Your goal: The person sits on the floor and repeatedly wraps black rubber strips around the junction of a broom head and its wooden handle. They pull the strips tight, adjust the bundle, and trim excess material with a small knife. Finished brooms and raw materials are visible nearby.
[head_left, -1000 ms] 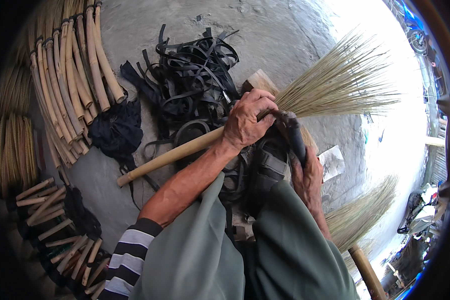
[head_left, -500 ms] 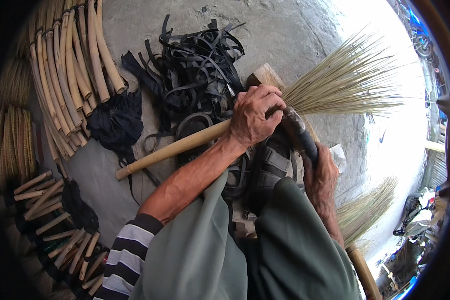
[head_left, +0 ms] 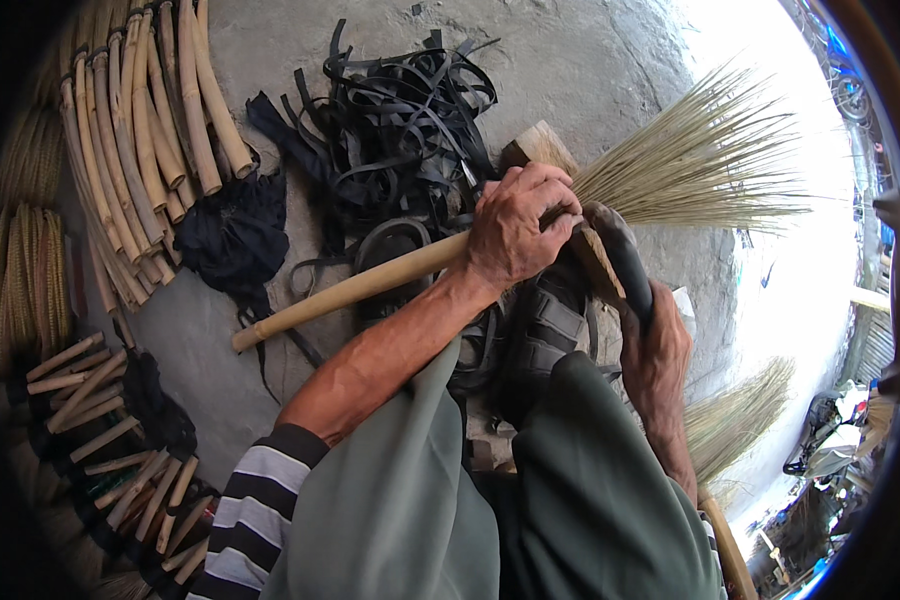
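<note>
My left hand (head_left: 522,225) is closed round a broom where its bamboo handle (head_left: 355,293) meets the pale straw bristles (head_left: 705,165). The handle slants down to the left, and the bristles fan out to the right. A wooden block (head_left: 542,148) lies beneath that joint. In my right hand (head_left: 658,345) is a dark, rounded tool (head_left: 622,255), its upper end close by my left fingertips at the broom's neck. What kind of tool it is I cannot make out.
Black rubber strips (head_left: 400,130) lie heaped on the grey floor beyond my sandals (head_left: 550,325). Bamboo handles (head_left: 150,120) are stacked at the upper left, with black cloth (head_left: 235,235) beside them. Shorter sticks (head_left: 95,400) lie lower left. Another broom's bristles (head_left: 740,415) rest at my right.
My right hand and the dark tool have shifted slightly right, with the tool tilted more upright. The left hand still grips the broom, nearly in place.
</note>
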Available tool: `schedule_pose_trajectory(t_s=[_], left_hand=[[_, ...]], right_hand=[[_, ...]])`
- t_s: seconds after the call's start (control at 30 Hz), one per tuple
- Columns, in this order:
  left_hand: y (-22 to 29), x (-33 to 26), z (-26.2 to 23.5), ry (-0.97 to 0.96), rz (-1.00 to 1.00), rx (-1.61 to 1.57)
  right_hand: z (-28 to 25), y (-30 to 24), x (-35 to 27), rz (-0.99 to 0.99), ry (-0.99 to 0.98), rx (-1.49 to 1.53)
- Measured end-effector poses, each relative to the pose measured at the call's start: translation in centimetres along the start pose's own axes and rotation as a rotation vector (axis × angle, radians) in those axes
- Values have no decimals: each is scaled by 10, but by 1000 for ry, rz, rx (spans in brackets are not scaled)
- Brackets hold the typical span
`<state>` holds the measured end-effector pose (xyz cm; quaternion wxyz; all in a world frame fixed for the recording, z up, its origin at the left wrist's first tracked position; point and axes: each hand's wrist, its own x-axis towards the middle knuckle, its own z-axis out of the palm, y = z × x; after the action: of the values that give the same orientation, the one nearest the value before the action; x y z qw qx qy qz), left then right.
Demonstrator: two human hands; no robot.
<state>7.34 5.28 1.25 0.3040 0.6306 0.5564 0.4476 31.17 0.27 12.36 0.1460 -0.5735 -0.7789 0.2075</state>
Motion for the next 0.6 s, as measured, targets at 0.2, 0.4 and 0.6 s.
schedule_pose_trajectory(t_s=[0.2, 0.4, 0.6], left_hand=[[-2, 1, 2, 12, 21, -23], [-5, 0, 1, 8, 4, -44], [-5, -2, -3, -42, 85, 12]], right_hand=[[-4, -3, 8, 164, -203, -59], [-1, -5, 2, 129, -90, 64], [2, 9, 8, 189, -181, 0]])
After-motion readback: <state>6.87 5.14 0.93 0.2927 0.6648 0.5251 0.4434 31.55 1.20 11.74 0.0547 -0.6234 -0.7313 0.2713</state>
